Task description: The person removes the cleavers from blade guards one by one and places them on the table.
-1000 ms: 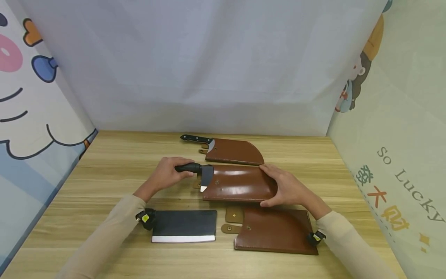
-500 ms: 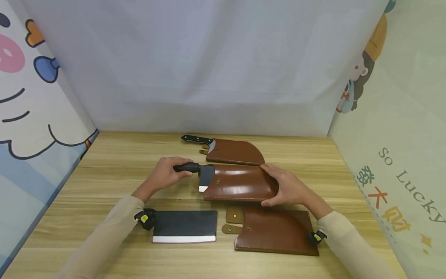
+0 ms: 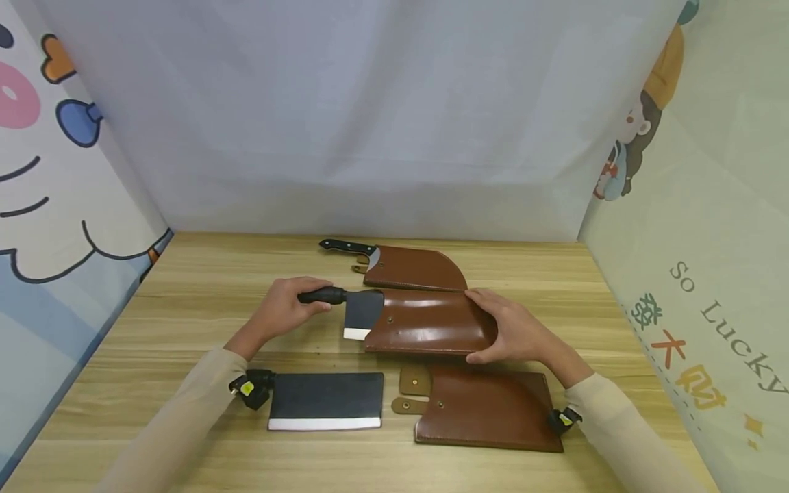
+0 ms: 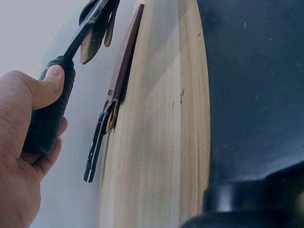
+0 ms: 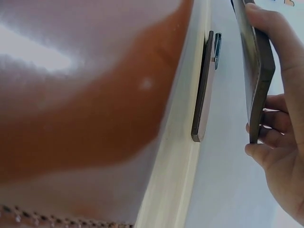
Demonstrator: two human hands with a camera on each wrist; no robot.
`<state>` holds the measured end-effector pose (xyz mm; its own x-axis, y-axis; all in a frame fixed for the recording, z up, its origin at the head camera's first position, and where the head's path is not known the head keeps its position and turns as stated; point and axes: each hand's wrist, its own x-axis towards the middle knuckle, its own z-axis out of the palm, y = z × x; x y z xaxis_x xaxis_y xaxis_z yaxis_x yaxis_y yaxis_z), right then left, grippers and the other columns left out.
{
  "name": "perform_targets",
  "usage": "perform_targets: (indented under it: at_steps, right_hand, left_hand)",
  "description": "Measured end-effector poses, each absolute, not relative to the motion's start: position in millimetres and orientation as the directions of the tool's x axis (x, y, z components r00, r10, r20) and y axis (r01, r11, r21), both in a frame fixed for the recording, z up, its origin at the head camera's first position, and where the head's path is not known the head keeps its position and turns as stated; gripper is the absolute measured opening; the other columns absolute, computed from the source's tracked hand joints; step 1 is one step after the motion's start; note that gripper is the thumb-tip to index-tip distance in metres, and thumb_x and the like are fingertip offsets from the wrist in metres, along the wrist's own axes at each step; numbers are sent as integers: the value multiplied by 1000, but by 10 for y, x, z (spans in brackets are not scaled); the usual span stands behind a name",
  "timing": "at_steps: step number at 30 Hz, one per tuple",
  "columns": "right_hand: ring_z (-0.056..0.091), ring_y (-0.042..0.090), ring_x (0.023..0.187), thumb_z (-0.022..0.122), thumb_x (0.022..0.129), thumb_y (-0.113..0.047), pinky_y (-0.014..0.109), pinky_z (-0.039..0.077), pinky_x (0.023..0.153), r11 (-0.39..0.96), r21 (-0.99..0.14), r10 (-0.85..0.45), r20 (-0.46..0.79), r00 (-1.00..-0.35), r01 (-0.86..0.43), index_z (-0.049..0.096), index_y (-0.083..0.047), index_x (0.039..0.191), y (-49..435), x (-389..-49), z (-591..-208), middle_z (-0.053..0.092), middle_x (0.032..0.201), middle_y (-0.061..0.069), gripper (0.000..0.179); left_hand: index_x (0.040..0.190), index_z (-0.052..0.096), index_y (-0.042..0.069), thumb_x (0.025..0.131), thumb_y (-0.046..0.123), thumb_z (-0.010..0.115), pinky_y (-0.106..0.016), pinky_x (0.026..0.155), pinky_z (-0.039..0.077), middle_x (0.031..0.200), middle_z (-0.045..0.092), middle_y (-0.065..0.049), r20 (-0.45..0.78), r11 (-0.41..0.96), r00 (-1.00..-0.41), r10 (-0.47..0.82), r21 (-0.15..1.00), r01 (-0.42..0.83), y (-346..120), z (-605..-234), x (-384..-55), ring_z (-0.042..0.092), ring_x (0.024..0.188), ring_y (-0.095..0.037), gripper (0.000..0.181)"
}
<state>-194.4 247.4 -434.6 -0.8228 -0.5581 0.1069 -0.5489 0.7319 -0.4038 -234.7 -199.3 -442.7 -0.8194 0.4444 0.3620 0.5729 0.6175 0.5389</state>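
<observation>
1. Brown sheath (image 3: pixel 431 322) in play, lifted above the middle of the table (image 3: pixel 185 308), a knife (image 3: pixel 362 311) poking from its mouth, white edge toward the person.
2. Left hand (image 3: pixel 292 305) wraps the black handle (image 4: pixel 47 111), thumb lying on it; right hand (image 3: pixel 518 332) grips the sheath's closed end across its width.
3. Unsheathing looks like the step here: part of the blade shows, the rest is covered.
4. Next move, I'd say: a straight, level pull leftward, right hand steady, fingers clear of that edge.
5. Closer to the person, a bare cleaver (image 3: pixel 327 397) lies flat; right of it, a loose sheath (image 3: pixel 493 411), no knife showing, straps pointing left.
6. Near the table's back edge, another knife (image 3: pixel 348 246) sits in its cover (image 3: pixel 416 267).
</observation>
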Motion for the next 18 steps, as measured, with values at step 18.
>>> perform_targets:
  at_steps: [18]
  right_hand:
    - [41,45,143,91,67,-58,62,41,107,743,-415,-528,119,-841,-525,39,-2,156,2499,-1981,-4297,41,156,26,117]
  left_hand:
    - [126,73,3,86,16,84,-52,81,56,124,71,-19,339,619,-824,454,544,566,-2193,-4287,-2479,71,106,-37,44]
